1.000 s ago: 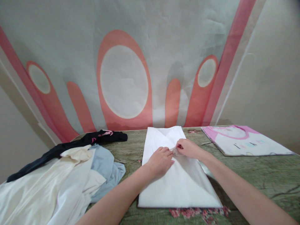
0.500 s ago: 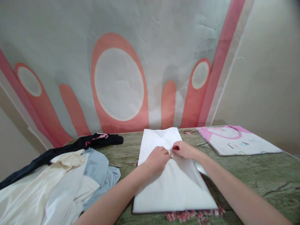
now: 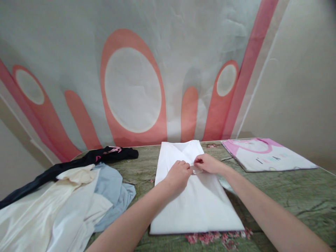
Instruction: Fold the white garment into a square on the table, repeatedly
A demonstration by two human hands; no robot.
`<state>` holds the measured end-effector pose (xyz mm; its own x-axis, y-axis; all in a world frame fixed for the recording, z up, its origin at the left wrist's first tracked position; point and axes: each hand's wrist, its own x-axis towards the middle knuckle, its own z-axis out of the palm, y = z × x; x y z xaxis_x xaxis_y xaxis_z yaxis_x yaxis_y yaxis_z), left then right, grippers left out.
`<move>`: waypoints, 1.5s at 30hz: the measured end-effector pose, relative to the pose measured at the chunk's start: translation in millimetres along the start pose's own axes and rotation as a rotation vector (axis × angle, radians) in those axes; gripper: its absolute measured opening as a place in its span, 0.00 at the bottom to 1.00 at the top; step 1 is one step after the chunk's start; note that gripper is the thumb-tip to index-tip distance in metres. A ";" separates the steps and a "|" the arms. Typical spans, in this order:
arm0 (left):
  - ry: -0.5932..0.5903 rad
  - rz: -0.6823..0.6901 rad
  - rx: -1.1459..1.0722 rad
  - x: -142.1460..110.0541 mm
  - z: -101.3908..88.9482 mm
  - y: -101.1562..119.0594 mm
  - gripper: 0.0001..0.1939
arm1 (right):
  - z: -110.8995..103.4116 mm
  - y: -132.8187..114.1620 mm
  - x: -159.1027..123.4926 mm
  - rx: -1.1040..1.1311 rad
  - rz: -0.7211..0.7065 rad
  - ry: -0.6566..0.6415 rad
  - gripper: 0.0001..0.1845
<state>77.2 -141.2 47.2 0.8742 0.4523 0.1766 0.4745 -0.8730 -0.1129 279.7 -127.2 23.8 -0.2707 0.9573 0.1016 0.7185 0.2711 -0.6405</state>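
A white garment (image 3: 195,210), folded into a long rectangle, lies flat in the middle of the table, with overlapping layers crossing near its far end. On its upper half my left hand (image 3: 178,177) rests with fingers curled, closed on a bit of the fabric. Just right of it my right hand (image 3: 209,163) pinches the same garment between thumb and fingertips. A thin, pale piece of cloth shows in the small gap between the two hands. Its exact shape is too small to tell.
To the left lie heaped clothes: a cream garment (image 3: 39,210), a light blue one (image 3: 112,196) and a black one (image 3: 86,160). A folded white and pink T-shirt (image 3: 278,161) lies at the right. A patterned wall hanging (image 3: 173,70) rises behind the table (image 3: 296,199).
The view has shifted slightly. Both hands have stayed at the same spot on the white garment, with only small finger movements; the pale cloth between them shows a little more.
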 end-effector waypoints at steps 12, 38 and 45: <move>0.078 -0.078 -0.133 5.2 9.3 -2.8 0.09 | -7.8 3.1 0.5 0.212 0.009 -0.025 0.12; 0.083 -0.025 -0.112 -1.3 -0.7 -4.0 0.11 | -3.6 1.0 -3.7 0.298 0.090 -0.162 0.13; 0.036 -0.069 0.007 9.4 -0.5 -7.0 0.04 | -4.4 1.8 -3.1 0.245 0.066 -0.185 0.12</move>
<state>82.0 -130.9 50.2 0.8355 0.5041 0.2187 0.5340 -0.8388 -0.1065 284.7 -129.2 25.7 -0.3562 0.9316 -0.0722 0.5685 0.1547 -0.8080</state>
